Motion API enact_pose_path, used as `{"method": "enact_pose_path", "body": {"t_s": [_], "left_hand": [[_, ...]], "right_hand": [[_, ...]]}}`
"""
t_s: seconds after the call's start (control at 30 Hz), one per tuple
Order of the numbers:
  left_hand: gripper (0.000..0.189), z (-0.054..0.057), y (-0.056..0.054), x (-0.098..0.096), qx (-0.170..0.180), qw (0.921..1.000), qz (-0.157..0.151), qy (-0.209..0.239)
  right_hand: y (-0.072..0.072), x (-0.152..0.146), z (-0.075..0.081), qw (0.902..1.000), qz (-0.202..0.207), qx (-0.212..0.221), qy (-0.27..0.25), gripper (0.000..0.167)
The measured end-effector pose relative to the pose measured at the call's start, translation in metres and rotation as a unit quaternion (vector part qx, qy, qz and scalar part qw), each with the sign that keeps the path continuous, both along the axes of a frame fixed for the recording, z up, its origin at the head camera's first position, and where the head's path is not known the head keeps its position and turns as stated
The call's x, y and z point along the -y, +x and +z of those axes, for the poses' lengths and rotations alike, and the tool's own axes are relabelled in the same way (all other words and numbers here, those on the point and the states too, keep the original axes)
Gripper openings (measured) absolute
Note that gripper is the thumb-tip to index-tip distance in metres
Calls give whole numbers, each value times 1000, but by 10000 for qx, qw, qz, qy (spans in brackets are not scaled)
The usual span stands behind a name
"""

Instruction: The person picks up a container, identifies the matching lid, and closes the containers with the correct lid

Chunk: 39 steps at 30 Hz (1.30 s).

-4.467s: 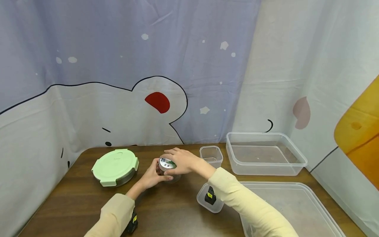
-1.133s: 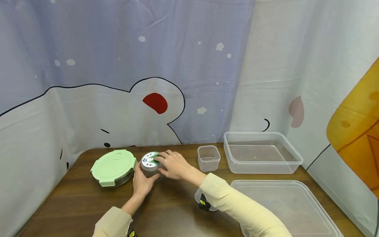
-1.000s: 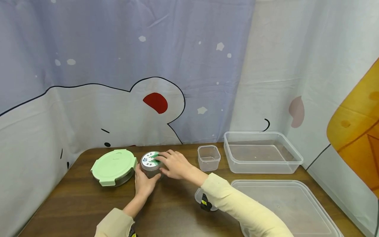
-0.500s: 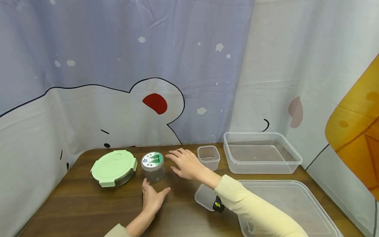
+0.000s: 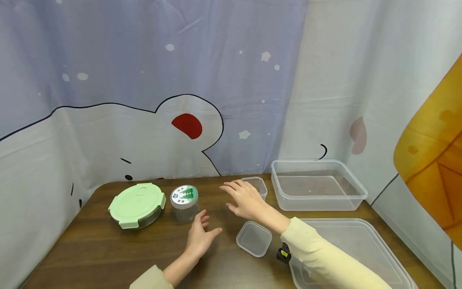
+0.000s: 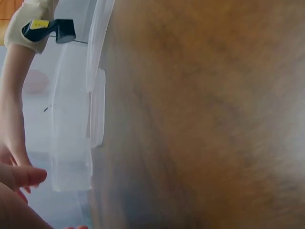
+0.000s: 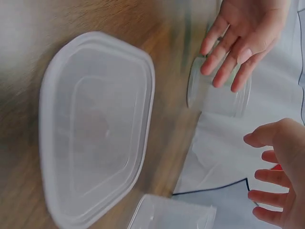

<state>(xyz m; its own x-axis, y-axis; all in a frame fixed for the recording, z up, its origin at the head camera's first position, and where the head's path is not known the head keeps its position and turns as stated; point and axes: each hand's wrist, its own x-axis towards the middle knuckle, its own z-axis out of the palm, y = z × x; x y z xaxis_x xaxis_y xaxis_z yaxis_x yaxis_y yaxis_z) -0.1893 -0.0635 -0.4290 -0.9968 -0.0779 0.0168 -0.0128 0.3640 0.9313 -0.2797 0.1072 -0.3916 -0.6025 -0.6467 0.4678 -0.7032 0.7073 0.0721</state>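
Observation:
A clear round jar with a white and green printed lid stands upright on the table, right of the green-lidded round container. My left hand hovers just in front of the jar, its fingers spread and holding nothing. My right hand is in the air with loose fingers, in front of a small clear square container that it partly hides. Between the hands and the sleeve lies a small square lid, seen large in the right wrist view as a translucent lid.
A large clear rectangular container stands at the back right. Its size is matched by a large flat translucent lid in front, partly under my right sleeve. A printed curtain hangs behind the wooden table.
Both hands carried the jar leftward from mid-table and set it beside the green-lidded container. Since then they have let go and moved right, uncovering the small square lid.

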Motion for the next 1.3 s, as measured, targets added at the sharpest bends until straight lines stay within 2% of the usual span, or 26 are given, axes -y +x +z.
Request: {"method": "enact_pose_path", "body": {"t_s": [0.33,0.6,0.87,1.03,1.2,1.3], "left_hand": [[80,-7,-34,-14,-409,9980,-364,-311],[87,-11,-62,-26,-394,9971,-602,-236],[92,-13,-91,-36,-491,9954,-754,-320],[95,-19,-108,-39,-329,9920,-1156,-384],[101,-19,-122,-43,-208,9863,-1602,-327],[103,-18,-129,-47,-191,9844,-1721,-321]], "right_hand": [[-5,-36,3,9985,-127,-64,-529,61],[-10,-61,5,9932,-346,-7,-1115,71],[-4,-75,7,9894,-652,436,-1219,71],[1,-80,4,9880,-751,522,-1246,71],[8,-83,2,9878,-835,609,-1166,73],[11,-85,1,9875,-844,750,-1102,74]]}}
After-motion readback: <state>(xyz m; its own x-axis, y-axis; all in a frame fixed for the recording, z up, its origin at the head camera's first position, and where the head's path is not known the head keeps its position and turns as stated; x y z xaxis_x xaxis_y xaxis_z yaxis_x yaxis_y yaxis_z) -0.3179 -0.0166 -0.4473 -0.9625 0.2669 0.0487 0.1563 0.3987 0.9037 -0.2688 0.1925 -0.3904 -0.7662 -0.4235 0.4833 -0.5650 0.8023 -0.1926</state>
